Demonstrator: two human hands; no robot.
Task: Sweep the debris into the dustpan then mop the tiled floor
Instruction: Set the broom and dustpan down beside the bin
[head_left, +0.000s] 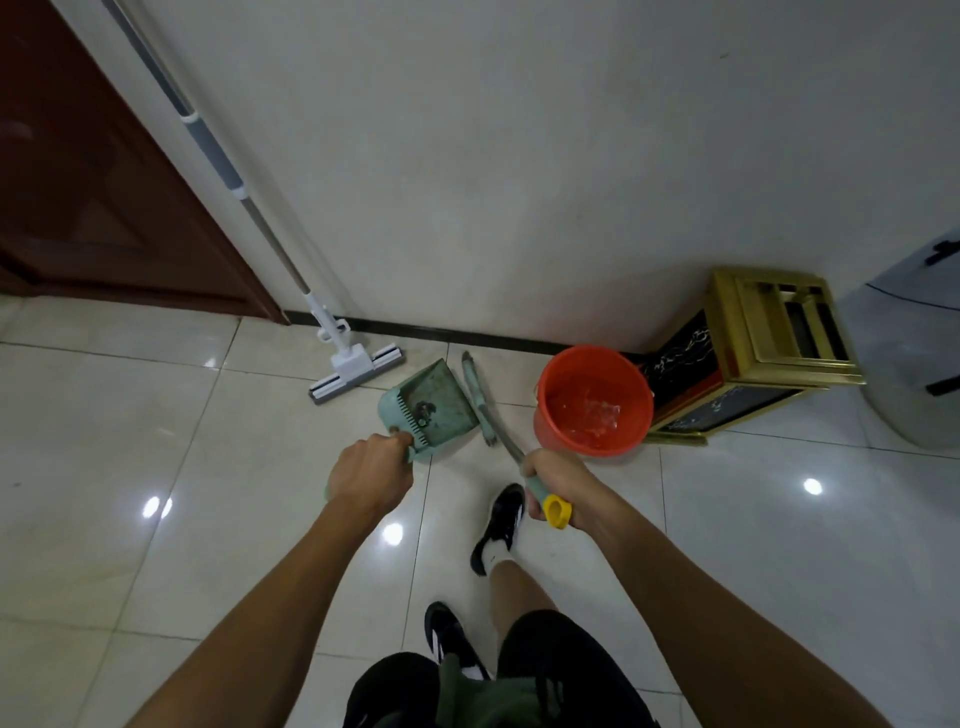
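My left hand (371, 473) grips the handle of a pale green dustpan (441, 402), which is tilted over the tiled floor (156, 415) near the wall. Some dark debris (425, 410) lies inside the pan by its comb teeth. My right hand (556, 480) is closed around a green broom handle with a yellow end cap (558, 512). The broom head (475, 389) rests on the floor just right of the dustpan. A white and grey flat mop (358, 366) leans against the wall behind the dustpan.
An orange bucket (550, 415) with water stands right of the broom. A gold-framed black bin (753, 358) lies beside it, with a pale grey object (914, 364) at the far right. A dark red door (104, 208) is at left. My feet are below.
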